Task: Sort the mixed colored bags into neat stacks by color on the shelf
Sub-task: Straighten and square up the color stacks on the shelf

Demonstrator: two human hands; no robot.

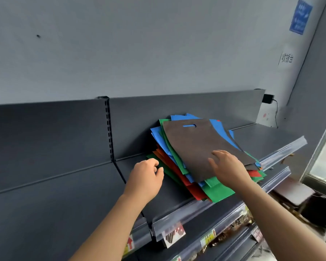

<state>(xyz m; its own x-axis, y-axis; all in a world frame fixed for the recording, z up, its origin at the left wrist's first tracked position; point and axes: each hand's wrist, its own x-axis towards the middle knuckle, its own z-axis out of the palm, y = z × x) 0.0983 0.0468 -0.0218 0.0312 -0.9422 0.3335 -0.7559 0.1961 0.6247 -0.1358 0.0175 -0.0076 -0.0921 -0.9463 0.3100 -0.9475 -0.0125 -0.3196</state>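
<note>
Both hands at bag pile [186, 166]: right hand [228, 166] flat, fingers spread on brown bag [201, 146]; left hand [146, 176] curled, pinching green edge.

White wall sign [286, 58] reads "收银台", blue sign [300, 16] txt too blurry, shelf price tags [173, 234] illegible

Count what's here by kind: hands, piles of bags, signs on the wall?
Hands: 2 (left hand, right hand)
Piles of bags: 1 (mixed pile)
Wall signs: 2 (blue sign, white label)
Total: 5
</note>
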